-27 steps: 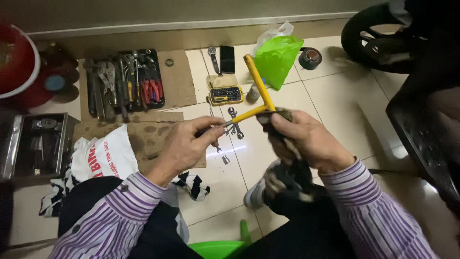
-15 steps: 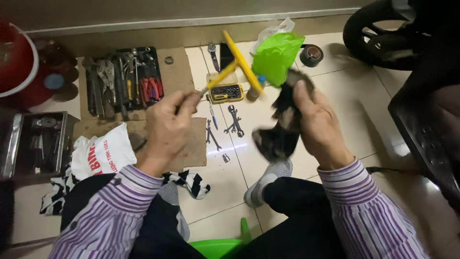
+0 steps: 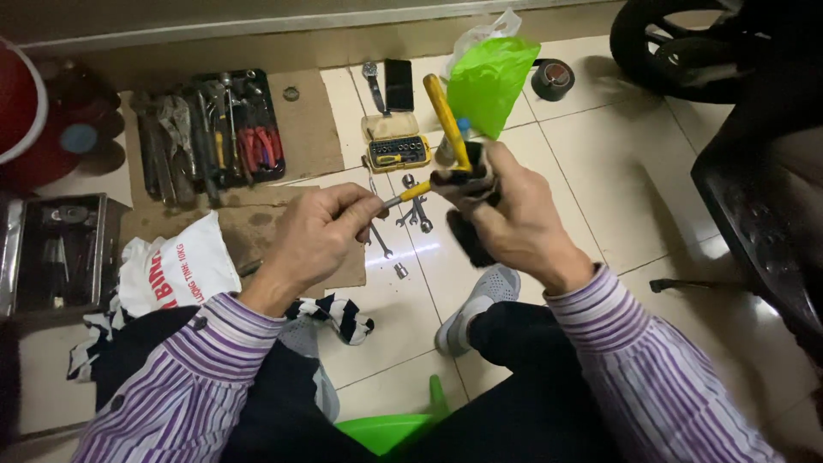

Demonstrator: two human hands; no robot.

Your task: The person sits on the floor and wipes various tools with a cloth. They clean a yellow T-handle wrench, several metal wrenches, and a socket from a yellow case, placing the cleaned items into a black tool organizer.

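Note:
My left hand (image 3: 319,237) pinches the metal end of a yellow T-handle wrench (image 3: 446,120), whose arms cross just above my right hand. My right hand (image 3: 512,214) is closed around a small black part (image 3: 467,244) and steadies the wrench's shaft against it. Both hands are raised in front of me, above the tiled floor. The part is mostly hidden by my fingers. Striped shirt sleeves cover both forearms.
A tray of pliers and wrenches (image 3: 210,133) lies on cardboard at the left. A yellow bit case (image 3: 396,151), loose spanners (image 3: 415,214), a green plastic bag (image 3: 490,81), a tape roll (image 3: 552,79), a white bag (image 3: 176,270), a metal box (image 3: 56,253) and a black tyre (image 3: 677,47) surround me.
Both hands dropped slightly and moved back toward me. The wrench swung from tilted left to nearly upright, and my right hand closed more tightly around the black part.

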